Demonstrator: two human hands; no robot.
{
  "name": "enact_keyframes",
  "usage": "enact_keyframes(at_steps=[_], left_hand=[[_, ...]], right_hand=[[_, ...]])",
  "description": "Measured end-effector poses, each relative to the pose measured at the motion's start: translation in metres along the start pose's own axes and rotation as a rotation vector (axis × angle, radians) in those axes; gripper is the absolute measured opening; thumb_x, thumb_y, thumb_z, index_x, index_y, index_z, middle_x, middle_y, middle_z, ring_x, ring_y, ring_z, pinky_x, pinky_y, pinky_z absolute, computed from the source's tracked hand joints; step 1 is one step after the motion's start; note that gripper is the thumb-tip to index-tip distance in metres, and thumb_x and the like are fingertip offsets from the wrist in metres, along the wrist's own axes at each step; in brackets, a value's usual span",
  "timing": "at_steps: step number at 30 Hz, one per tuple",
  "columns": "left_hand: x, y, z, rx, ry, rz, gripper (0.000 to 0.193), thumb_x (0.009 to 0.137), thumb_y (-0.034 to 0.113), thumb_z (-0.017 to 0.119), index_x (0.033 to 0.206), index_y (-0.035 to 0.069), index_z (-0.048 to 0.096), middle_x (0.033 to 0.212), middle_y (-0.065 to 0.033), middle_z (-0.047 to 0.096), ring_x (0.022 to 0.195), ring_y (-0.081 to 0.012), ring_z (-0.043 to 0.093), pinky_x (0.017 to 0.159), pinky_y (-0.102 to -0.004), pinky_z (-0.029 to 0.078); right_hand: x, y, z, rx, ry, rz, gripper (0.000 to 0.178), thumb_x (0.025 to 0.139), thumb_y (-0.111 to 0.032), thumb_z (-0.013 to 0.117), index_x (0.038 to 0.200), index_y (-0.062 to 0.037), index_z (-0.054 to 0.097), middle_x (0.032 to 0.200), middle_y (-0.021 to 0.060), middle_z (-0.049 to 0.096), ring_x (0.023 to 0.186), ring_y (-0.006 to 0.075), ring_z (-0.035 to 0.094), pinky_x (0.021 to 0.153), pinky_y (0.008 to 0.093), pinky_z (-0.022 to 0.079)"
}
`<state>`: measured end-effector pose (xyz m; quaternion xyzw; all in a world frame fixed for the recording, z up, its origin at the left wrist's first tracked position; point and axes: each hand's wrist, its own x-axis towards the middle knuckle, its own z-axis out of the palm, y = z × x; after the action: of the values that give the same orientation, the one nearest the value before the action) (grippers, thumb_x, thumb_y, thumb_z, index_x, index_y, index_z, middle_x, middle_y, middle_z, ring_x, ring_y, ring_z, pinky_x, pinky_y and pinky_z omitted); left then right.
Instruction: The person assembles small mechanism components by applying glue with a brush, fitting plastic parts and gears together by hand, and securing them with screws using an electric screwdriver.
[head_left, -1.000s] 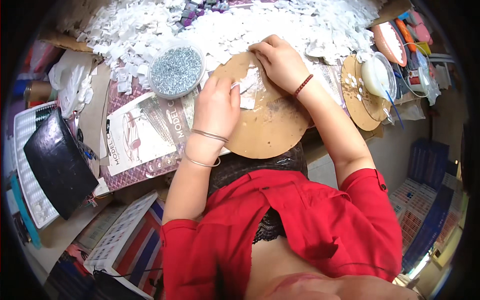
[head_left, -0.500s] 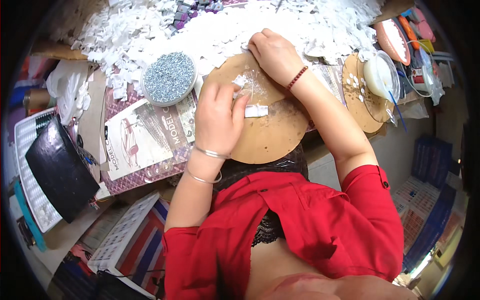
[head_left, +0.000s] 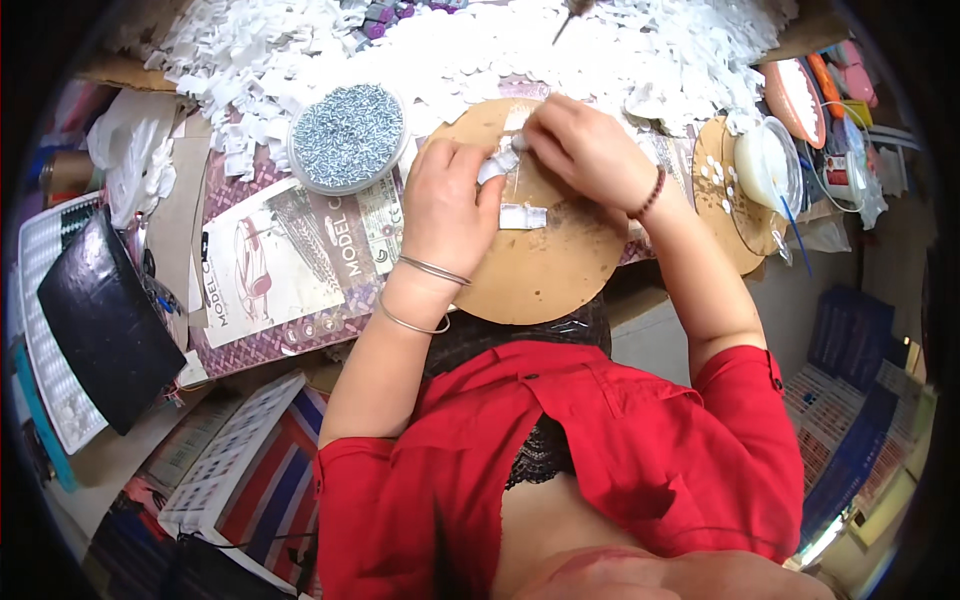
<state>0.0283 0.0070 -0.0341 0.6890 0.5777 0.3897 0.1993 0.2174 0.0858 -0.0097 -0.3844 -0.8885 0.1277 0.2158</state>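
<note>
Over a round brown board (head_left: 545, 285), my left hand (head_left: 448, 205) pinches a small white plastic piece (head_left: 494, 165) between thumb and fingers. My right hand (head_left: 592, 152) meets it from the other side, fingertips closed at a small pale part (head_left: 519, 142) against that piece. Exactly what the right fingertips grip is too small to tell. Just below the hands, a white rectangular piece (head_left: 524, 216) lies on the board. Another white bit (head_left: 517, 118) rests near the board's far edge.
A large heap of white plastic pieces (head_left: 460, 55) covers the back. At left stands a round tub of small metal pins or screws (head_left: 348, 138). On the right are a brown board with white discs (head_left: 715, 180), a clear cup (head_left: 762, 165) and a pink bowl (head_left: 795, 105).
My right hand has come back from the heap toward my left hand, and their fingertips now meet at the white piece. The left hand has shifted slightly right.
</note>
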Motion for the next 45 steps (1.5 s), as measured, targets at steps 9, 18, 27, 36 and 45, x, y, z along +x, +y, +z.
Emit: enact_keyframes(at_steps=[9, 18, 27, 36, 45], left_hand=[[0.000, -0.004, 0.000, 0.077, 0.018, 0.042, 0.026, 0.078, 0.010, 0.077, 0.103, 0.004, 0.071, 0.091, -0.0132, 0.060, 0.082, -0.0313, 0.062, 0.074, -0.0395, 0.052], [0.001, -0.006, -0.001, 0.088, 0.008, 0.070, 0.024, 0.078, 0.010, 0.078, 0.100, 0.003, 0.072, 0.090, -0.0136, 0.061, 0.084, -0.0322, 0.063, 0.075, -0.0399, 0.053], [0.001, -0.005, -0.001, 0.084, 0.005, 0.057, 0.025, 0.078, 0.011, 0.078, 0.101, 0.003, 0.073, 0.090, -0.0136, 0.062, 0.084, -0.0322, 0.064, 0.076, -0.0395, 0.053], [0.001, -0.004, -0.001, 0.062, 0.018, 0.057, 0.024, 0.077, 0.011, 0.078, 0.099, 0.003, 0.073, 0.090, -0.0133, 0.062, 0.083, -0.0318, 0.064, 0.075, -0.0391, 0.053], [-0.005, 0.015, -0.021, -0.089, -0.066, 0.029, 0.027, 0.077, 0.010, 0.079, 0.101, 0.003, 0.071, 0.091, -0.0133, 0.060, 0.084, -0.0309, 0.062, 0.074, -0.0383, 0.052]], right_hand=[[-0.025, -0.014, 0.010, -0.080, -0.068, -0.184, 0.011, 0.086, -0.012, 0.066, 0.095, -0.0058, 0.063, 0.092, 0.0105, 0.060, 0.088, 0.0301, 0.063, 0.076, 0.0398, 0.054], [-0.011, 0.003, 0.011, 0.066, -0.104, -0.227, 0.015, 0.086, -0.010, 0.070, 0.099, -0.0059, 0.066, 0.092, 0.0102, 0.062, 0.087, 0.0310, 0.063, 0.075, 0.0383, 0.054], [-0.024, -0.001, 0.016, 0.078, 0.099, -0.244, 0.007, 0.084, -0.008, 0.071, 0.091, -0.0064, 0.068, 0.086, 0.0086, 0.062, 0.083, 0.0303, 0.062, 0.072, 0.0397, 0.052], [-0.031, -0.009, 0.019, -0.036, 0.099, -0.227, 0.009, 0.083, -0.015, 0.073, 0.089, -0.0098, 0.069, 0.084, 0.0048, 0.060, 0.079, 0.0256, 0.062, 0.067, 0.0366, 0.053], [0.030, 0.002, 0.021, 0.073, 0.182, 0.028, 0.021, 0.088, -0.027, 0.070, 0.088, -0.0055, 0.068, 0.082, 0.0121, 0.065, 0.080, 0.0351, 0.066, 0.074, 0.0429, 0.053]])
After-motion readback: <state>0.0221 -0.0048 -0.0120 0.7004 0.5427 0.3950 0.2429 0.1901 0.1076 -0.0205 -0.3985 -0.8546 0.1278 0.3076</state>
